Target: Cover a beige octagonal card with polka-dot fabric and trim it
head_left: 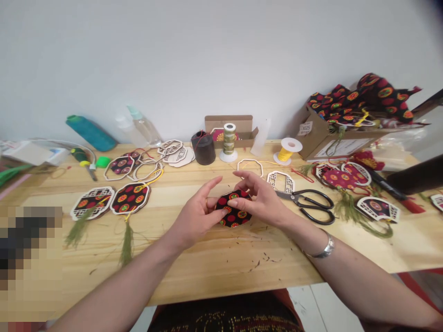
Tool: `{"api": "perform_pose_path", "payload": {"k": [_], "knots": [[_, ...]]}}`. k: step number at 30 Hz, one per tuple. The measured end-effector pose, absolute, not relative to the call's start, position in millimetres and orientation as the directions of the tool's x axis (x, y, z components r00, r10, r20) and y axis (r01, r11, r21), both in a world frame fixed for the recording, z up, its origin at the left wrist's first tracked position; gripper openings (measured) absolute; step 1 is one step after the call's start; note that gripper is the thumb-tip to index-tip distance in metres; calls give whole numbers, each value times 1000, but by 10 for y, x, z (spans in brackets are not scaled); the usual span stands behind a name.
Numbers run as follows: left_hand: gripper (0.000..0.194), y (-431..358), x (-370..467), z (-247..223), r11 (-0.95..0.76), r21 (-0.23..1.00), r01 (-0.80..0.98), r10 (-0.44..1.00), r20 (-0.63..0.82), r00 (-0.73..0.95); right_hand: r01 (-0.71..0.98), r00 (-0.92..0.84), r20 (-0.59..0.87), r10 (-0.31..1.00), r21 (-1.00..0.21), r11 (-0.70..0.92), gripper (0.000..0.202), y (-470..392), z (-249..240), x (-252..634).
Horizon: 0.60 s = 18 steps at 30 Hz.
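Observation:
Between my two hands I hold a fabric-covered panel, black with red and orange flower motifs, just above the wooden table. My left hand grips its left side, thumb on the face and fingers behind. At the upper right, my right hand pinches the panel with its thumb across the front. Right of my right hand lie scissors with black handles, blades partly under a pale cut-out wooden frame. Behind my hands rests a thin octagonal wooden ring with yellow cord.
Tasselled ornaments lie at left. Along the wall stand a black spool, a gold ribbon spool and a yellow cord spool. A cardboard box holds patterned fabric at right. Dark scraps litter the front.

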State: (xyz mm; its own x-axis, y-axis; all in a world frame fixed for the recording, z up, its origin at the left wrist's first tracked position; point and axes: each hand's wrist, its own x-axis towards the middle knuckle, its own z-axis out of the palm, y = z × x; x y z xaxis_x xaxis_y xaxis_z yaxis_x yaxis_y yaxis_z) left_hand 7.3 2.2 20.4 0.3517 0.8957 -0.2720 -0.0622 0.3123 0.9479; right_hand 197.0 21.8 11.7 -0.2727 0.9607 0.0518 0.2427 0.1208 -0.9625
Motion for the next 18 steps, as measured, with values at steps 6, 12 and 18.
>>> {"api": "perform_pose_path", "payload": {"k": [6, 12, 18], "knots": [[89, -14, 92, 216, 275, 961, -34, 896, -243, 371, 391, -226, 220, 949, -872, 295, 72, 160, 57, 1925], [88, -3, 79, 227, 278, 961, -6, 894, -256, 368, 375, -178, 222, 959, -885, 275, 58, 164, 47, 1926], [90, 6, 67, 214, 276, 961, -32, 904, -248, 348, 337, -145, 236, 961, -901, 272, 40, 187, 95, 1935]]}}
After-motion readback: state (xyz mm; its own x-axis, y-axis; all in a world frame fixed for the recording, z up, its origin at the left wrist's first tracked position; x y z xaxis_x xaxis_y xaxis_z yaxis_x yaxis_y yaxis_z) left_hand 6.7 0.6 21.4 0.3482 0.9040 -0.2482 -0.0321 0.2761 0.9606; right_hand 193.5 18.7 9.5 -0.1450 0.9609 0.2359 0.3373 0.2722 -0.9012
